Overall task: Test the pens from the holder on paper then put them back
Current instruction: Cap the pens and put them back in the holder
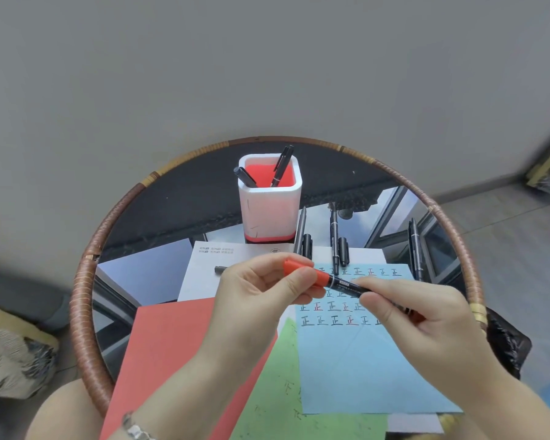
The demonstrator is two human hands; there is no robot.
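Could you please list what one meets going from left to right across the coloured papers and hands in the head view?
Red paper → left hand → red pen cap → right hand, which holds the pen's black barrel.

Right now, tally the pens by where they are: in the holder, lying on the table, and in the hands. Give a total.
In the holder: 2, both black
Lying uncapped on the table: 3, all black
In the hands: 1 red-capped pen, left hand on the cap, right hand on the barrel
Total: 6 pens
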